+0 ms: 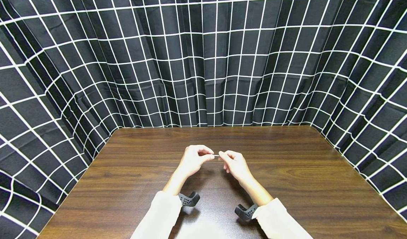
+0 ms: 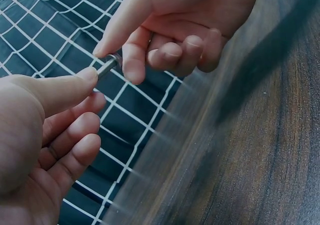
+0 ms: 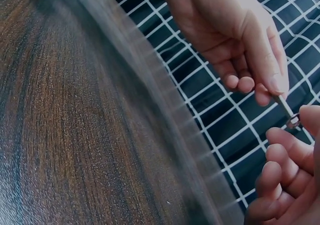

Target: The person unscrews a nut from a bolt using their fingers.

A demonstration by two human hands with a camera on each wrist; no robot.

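Observation:
A thin silver bolt [image 1: 216,155] spans the small gap between the two hands, above the table. My left hand [image 1: 194,160] pinches one end of its shaft between thumb and forefinger, while its other fingers curl loosely below. At the opposite end sits a small metal nut [image 3: 293,121], partly covered by fingers. My right hand [image 1: 236,164] pinches that end with thumb and forefinger. In the left wrist view the bolt's shaft [image 2: 106,68] looks threaded. Whether the far end carries a separate nut or a fixed head is hard to tell.
A brown wood-grain table [image 1: 127,168] lies beneath the hands. Behind it and along both sides hangs a dark curtain [image 1: 210,66] with a white grid. Each wrist wears a dark strap-mounted device, such as the left wrist device [image 1: 189,199].

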